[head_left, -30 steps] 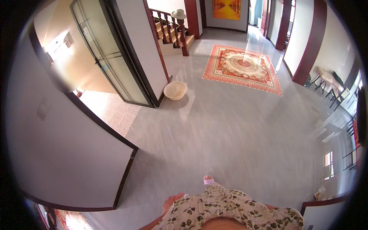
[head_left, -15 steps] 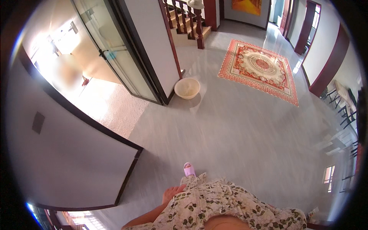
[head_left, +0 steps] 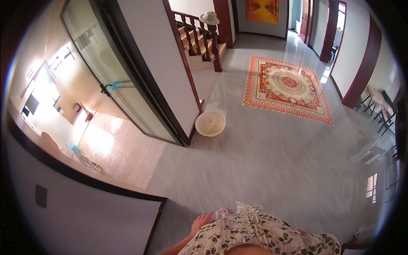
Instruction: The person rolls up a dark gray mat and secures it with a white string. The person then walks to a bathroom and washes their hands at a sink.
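My left hand (head_left: 201, 222) hangs beside the flowered clothing (head_left: 250, 231) I wear, at the lower edge. Its fingers reach forward, loosely apart, and I see nothing in them. Just past the fingertips, part of a pink slipper (head_left: 222, 211) shows on my foot. My right hand is out of sight; only a sliver of skin appears at the right side of the clothing. Ahead on the grey floor (head_left: 263, 165), a cream basin (head_left: 210, 124) stands against the wall corner by the door, away from my hands. What lies inside it is hard to make out.
A black-framed glass door (head_left: 121, 85) opens at left onto a bright room with a textured floor. A red patterned rug (head_left: 289, 87) lies ahead. Behind it rise stairs (head_left: 199, 42) with a hat (head_left: 209, 18) on the post. A low wall (head_left: 93, 204) is nearby at left.
The basin, door and rug sit lower in the view, and the low wall's end has come closer. My left hand has shifted right. The pink slipper is now mostly hidden by the clothing.
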### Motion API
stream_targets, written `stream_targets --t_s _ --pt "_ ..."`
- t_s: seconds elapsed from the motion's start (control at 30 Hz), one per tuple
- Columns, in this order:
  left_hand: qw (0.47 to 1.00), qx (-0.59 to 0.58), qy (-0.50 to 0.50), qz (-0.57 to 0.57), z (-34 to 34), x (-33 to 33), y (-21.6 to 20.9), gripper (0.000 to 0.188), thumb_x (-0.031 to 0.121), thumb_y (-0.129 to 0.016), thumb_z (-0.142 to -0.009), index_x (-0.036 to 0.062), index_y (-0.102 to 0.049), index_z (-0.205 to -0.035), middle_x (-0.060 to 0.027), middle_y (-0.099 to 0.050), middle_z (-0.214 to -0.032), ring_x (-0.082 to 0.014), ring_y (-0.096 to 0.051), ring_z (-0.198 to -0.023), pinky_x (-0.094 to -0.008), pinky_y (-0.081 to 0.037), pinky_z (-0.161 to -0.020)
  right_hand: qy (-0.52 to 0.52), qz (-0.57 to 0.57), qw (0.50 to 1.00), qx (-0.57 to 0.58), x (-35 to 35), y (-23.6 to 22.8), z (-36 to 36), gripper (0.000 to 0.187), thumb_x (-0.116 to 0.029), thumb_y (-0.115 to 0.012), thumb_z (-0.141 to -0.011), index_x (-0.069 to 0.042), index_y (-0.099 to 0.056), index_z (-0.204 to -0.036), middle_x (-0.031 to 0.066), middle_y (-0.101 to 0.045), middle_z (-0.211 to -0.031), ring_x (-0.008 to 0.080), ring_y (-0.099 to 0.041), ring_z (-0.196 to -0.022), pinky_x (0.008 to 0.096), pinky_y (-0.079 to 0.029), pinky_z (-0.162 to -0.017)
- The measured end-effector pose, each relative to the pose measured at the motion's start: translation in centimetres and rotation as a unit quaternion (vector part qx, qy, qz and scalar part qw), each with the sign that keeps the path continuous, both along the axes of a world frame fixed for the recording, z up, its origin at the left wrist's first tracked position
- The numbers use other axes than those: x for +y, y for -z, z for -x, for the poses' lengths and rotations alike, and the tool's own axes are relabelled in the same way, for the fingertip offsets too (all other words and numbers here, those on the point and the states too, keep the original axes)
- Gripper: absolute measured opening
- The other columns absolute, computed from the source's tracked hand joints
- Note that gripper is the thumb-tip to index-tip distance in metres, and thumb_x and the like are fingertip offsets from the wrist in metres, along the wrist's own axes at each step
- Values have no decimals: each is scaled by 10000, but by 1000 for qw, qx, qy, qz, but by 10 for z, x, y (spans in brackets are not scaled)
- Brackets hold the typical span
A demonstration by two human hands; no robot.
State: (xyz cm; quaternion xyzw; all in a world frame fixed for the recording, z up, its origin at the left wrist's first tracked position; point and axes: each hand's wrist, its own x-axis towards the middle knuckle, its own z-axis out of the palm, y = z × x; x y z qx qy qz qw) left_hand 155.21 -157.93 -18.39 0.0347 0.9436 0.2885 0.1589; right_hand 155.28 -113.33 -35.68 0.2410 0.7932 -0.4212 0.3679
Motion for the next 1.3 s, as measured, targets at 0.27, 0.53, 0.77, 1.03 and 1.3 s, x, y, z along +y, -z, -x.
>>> stream_targets --t_s 0.27,0.53,0.77,1.03,1.3 --pt "967 -11 -219 -126 74 -3 40 422 293 -599 -869 98 -500 -1230 -87 -624 -801 -223 -601 -720 -331 -480 -658 -145 12 989 -19 41 35 57 218 -163 -571 -844 -38 -633 -1011 118 -664 -842 238 -641 -726 342 -512 -624" --pt "891 22 -417 -175 122 -23 55 395 275 -608 -860 76 -528 -1192 -87 -634 -839 -211 -599 -751 -348 -473 -685 -69 25 997 16 107 2 246 235 -148 -548 -845 -56 -593 -1056 66 -598 -737 127 -546 -569 265 -436 -449" --pt "816 -155 -557 -12 -22 -68 178 440 296 -633 -800 48 -563 -1157 -186 -601 -1134 -337 -564 -1069 -412 -448 -904 -158 53 976 142 -63 -13 414 260 -160 -550 -832 -54 -591 -1066 55 -606 -795 123 -572 -653 251 -471 -512" --pt "623 -221 -743 -103 -144 -98 242 400 365 -565 -779 20 -670 -951 -195 -654 -966 -354 -613 -953 -434 -466 -869 -558 127 790 220 -351 -34 446 271 -206 -588 -825 -79 -620 -1063 111 -675 -923 228 -643 -839 346 -498 -756" --pt "700 -81 -701 -108 16 -257 172 424 314 -622 -817 54 -584 -1149 -160 -635 -1093 -292 -614 -1006 -380 -471 -872 -698 110 697 122 -511 -52 469 276 -216 -598 -833 -90 -616 -1077 123 -667 -994 261 -638 -905 357 -497 -797"
